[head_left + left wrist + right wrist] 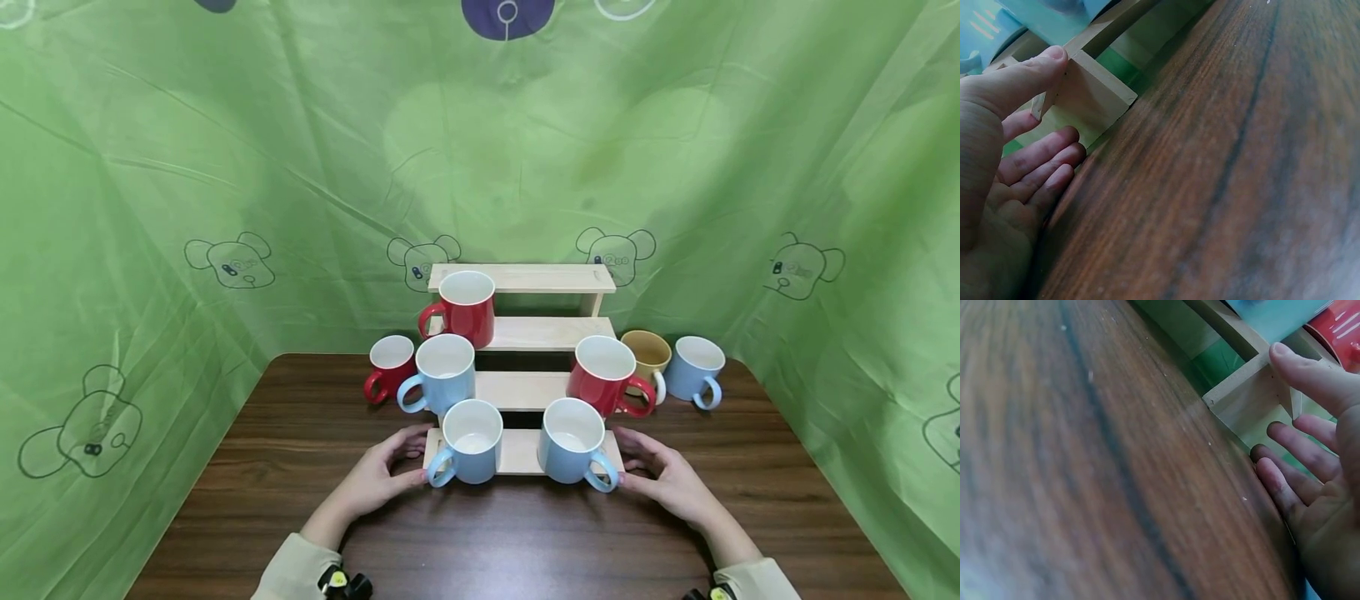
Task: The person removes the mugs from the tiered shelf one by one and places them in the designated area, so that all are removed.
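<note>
The left hand [381, 473] and right hand [670, 483] pinch the front corners of the wooden rack [521, 454], contact partly hidden, seemingly positioning it; the next move calls for even pressure.

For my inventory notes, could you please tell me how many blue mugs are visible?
4: left mug and right mug on the lowest step of the rack, third mug at left one step up, fourth mug on the table, right of the rack. Others may be hidden.

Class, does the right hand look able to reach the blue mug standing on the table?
Probably yes: only bare tabletop shows between the right hand and that blue mug, if it leaves the rack.
</note>
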`<move>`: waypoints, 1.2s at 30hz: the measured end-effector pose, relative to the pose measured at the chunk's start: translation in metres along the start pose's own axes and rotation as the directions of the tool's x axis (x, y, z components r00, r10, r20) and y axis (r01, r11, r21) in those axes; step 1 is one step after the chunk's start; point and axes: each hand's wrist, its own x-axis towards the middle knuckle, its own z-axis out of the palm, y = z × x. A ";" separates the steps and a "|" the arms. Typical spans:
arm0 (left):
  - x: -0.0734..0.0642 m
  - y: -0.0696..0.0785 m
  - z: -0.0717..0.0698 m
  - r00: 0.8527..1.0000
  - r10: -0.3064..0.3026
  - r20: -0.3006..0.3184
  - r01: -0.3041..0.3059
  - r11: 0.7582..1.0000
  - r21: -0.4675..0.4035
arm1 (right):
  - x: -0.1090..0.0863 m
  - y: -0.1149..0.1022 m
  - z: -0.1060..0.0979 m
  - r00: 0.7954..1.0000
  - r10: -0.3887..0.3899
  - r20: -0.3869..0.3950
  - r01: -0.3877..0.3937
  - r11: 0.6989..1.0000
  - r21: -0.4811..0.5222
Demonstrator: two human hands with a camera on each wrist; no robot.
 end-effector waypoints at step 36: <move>0.027 0.077 -0.083 0.996 -0.070 -0.062 0.080 0.980 0.182 | -0.002 0.005 0.000 1.000 -0.020 0.012 0.020 0.998 0.060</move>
